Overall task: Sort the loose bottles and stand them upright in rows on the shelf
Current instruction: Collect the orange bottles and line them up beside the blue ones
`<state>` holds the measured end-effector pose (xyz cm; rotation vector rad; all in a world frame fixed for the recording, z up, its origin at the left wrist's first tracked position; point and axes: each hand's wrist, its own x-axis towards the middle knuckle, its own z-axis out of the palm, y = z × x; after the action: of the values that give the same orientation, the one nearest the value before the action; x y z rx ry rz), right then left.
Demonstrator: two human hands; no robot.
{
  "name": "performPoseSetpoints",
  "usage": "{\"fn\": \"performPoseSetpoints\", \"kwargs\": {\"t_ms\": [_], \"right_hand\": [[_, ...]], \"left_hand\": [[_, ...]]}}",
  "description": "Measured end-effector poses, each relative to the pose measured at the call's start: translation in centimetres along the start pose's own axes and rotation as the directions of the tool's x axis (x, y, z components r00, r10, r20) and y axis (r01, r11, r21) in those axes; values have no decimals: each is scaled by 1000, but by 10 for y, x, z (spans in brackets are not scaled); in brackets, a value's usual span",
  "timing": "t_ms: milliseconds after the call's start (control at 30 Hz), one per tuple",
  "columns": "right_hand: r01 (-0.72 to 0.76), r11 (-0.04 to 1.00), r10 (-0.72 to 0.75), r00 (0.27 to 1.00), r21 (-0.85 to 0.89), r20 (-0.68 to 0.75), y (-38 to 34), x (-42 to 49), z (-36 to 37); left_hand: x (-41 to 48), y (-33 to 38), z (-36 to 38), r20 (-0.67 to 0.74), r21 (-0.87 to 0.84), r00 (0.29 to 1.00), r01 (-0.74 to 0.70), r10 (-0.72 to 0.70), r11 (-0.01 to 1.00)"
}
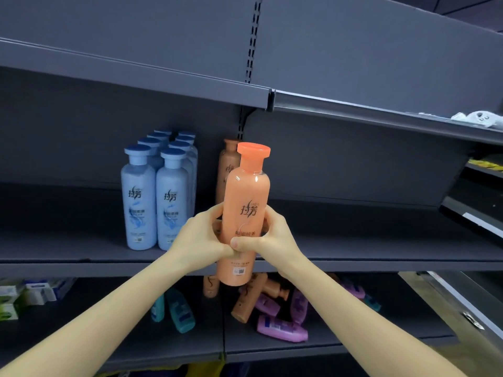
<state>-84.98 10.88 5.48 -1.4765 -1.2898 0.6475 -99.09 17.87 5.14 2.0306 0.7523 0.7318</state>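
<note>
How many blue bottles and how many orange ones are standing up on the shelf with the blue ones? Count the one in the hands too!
blue bottles, standing in two rows: 8, going by the caps that show
standing orange bottle: 1
held orange bottle, gripped by the left hand and right hand: 1
Total: 10

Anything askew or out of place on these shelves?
Yes. On the lower shelf, orange bottles, purple bottles and teal bottles lie tumbled on their sides in a loose heap. The blue bottles above stand in tidy rows.
</note>
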Motion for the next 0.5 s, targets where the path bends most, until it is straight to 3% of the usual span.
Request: {"fn": "performPoseSetpoints", "kwargs": {"t_ms": [500], "right_hand": [[-16,1000,18,996,-26,89,50,5,-94]], "left_hand": [[41,18,95,-50,29,998,49,-47,998]]}}
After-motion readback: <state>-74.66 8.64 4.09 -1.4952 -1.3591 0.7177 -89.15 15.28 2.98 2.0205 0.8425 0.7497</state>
